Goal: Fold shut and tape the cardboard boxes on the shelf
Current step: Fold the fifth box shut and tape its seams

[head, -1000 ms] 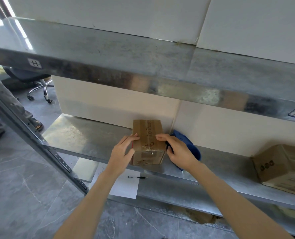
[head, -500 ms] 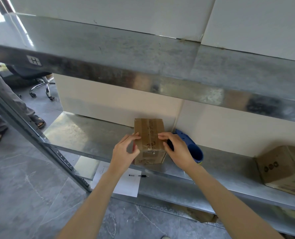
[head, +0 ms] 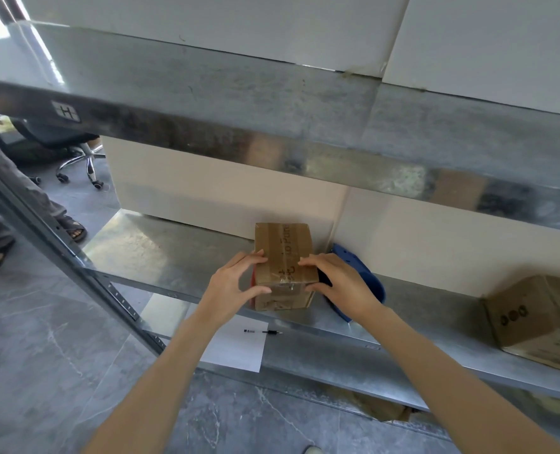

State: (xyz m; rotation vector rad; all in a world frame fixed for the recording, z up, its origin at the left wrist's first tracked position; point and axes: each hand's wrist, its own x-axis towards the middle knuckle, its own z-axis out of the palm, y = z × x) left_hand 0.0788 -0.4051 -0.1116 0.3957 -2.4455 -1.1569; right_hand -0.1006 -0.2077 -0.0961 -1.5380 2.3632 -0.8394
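- Metal shelf [head: 173, 257] carries two cardboard boxes; one paper sheet [head: 239, 352] and one pen [head: 262, 331] lie below, in front of the small box [head: 285, 253].
- Left hand [head: 232, 283] and right hand [head: 340, 283] clasp the small box, fingers [head: 255, 257] curled over its top.
- One blue object [head: 370, 283] lies just right of the small box; the second box [head: 534, 319] stands well right.

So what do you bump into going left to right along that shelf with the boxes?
left hand → small cardboard box → blue plastic thing → bigger cardboard box
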